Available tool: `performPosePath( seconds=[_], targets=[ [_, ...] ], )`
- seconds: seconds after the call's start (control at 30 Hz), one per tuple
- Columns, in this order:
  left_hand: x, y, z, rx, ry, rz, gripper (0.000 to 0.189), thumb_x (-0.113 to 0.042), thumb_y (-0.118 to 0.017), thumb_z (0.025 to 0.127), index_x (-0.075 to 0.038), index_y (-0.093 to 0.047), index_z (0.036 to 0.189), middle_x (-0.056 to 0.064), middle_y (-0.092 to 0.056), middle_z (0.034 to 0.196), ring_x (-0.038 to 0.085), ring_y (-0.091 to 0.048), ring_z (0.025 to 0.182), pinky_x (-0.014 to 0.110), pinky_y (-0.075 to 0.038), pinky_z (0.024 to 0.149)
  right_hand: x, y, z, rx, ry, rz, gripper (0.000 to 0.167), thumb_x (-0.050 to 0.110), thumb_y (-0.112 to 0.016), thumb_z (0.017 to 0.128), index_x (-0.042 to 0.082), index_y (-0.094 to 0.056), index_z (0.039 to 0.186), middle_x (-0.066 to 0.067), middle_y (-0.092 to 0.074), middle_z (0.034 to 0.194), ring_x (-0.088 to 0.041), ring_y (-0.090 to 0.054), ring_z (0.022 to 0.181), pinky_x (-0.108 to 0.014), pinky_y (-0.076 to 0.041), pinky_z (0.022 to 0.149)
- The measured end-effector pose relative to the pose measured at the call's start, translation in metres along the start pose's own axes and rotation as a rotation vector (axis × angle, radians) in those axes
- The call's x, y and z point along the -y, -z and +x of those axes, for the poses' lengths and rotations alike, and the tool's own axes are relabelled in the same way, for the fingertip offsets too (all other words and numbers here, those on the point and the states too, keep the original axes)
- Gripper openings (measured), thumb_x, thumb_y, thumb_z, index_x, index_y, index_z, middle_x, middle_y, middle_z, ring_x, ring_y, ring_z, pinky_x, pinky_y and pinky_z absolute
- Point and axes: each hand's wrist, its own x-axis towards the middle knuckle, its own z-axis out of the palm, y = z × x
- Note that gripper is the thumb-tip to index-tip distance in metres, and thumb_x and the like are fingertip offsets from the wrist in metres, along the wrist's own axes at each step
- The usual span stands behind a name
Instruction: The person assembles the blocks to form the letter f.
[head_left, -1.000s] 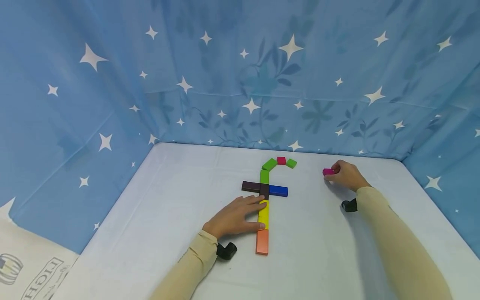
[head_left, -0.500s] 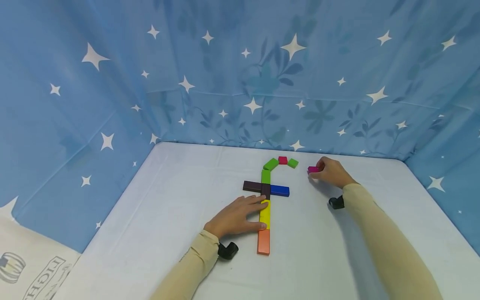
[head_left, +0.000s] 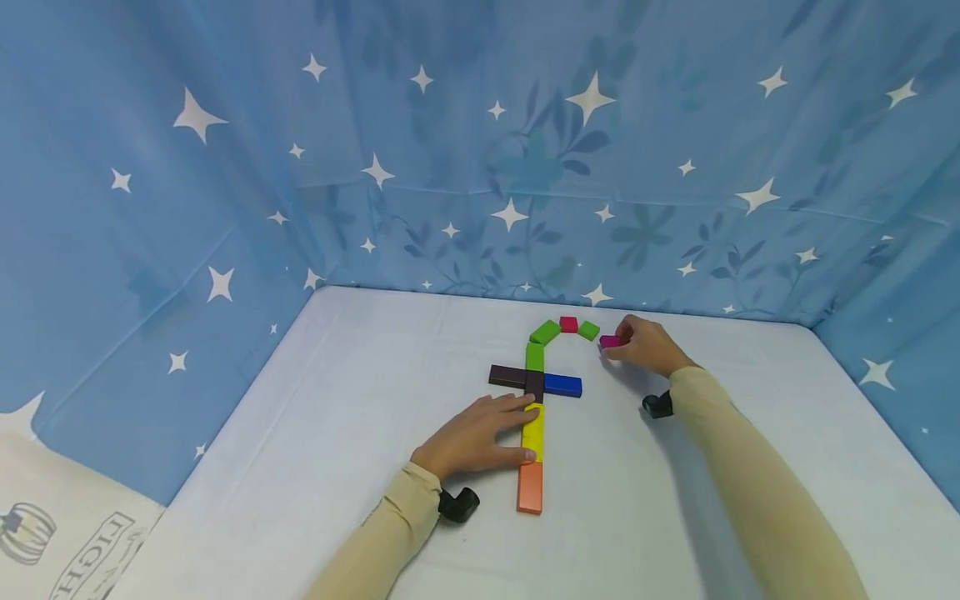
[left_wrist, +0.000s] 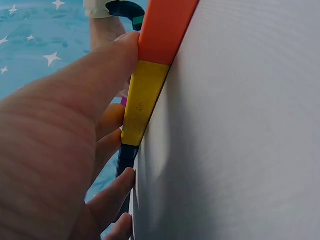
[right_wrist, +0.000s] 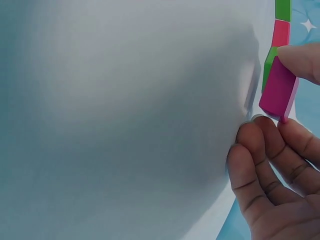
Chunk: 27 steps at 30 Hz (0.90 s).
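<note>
Between thumb and fingers my right hand (head_left: 647, 344) pinches a magenta block (right_wrist: 280, 90), close to the right end of a curved row of blocks. That row runs through a small green block (head_left: 588, 331), a red block (head_left: 569, 324) and two longer green blocks (head_left: 546, 332). Below them a dark block (head_left: 533, 385) meets another dark block (head_left: 507, 376) on its left and a blue block (head_left: 562, 384) on its right. My left hand (head_left: 480, 436) rests with spread fingers on the left side of the yellow block (left_wrist: 142, 105), its thumb near the orange block (head_left: 529, 488).
All the blocks lie on a white table (head_left: 337, 400). A blue star-patterned curtain (head_left: 450, 150) hangs behind the table and along both sides. Printed cream cloth (head_left: 75, 533) shows at the lower left. Each wrist wears a black camera mount (head_left: 459, 505).
My right hand has moved left with the magenta block, bringing it close to the small green block. The left hand has stayed in place on the row.
</note>
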Motion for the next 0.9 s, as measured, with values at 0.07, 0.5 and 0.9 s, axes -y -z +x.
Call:
performPosePath(
  seconds=[0.07,0.5,0.9],
  targets=[
    [0.000,-0.001,0.000,0.001,0.002,-0.002,0.072,-0.059,-0.065,0.103,-0.025,-0.048,0.164,-0.012,-0.031,0.173,0.019,-0.029,0.159,0.041,-0.015,0.130,0.001,-0.001,0.001,0.008,-0.003,-0.001,0.052,0.031,-0.083,0.094,-0.005,-0.057,0.120,-0.023,-0.063,0.113,-0.039,-0.057,0.104,-0.050,-0.056,0.089],
    [-0.002,0.000,0.001,0.009,0.008,0.008,0.072,-0.058,-0.064,0.103,-0.025,-0.047,0.165,-0.011,-0.031,0.174,0.020,-0.028,0.160,0.040,-0.015,0.130,0.002,-0.007,0.009,0.024,0.002,-0.028,0.047,0.030,-0.085,0.092,-0.003,-0.059,0.114,-0.020,-0.064,0.106,-0.037,-0.057,0.099,-0.045,-0.053,0.084],
    [-0.001,0.002,0.000,0.007,0.002,0.010,0.072,-0.058,-0.064,0.103,-0.024,-0.047,0.165,-0.009,-0.031,0.174,0.021,-0.029,0.159,0.041,-0.015,0.130,0.003,-0.010,0.012,0.026,-0.007,-0.048,0.049,0.034,-0.083,0.095,-0.003,-0.058,0.116,-0.020,-0.063,0.106,-0.037,-0.057,0.100,-0.045,-0.054,0.085]
  ],
)
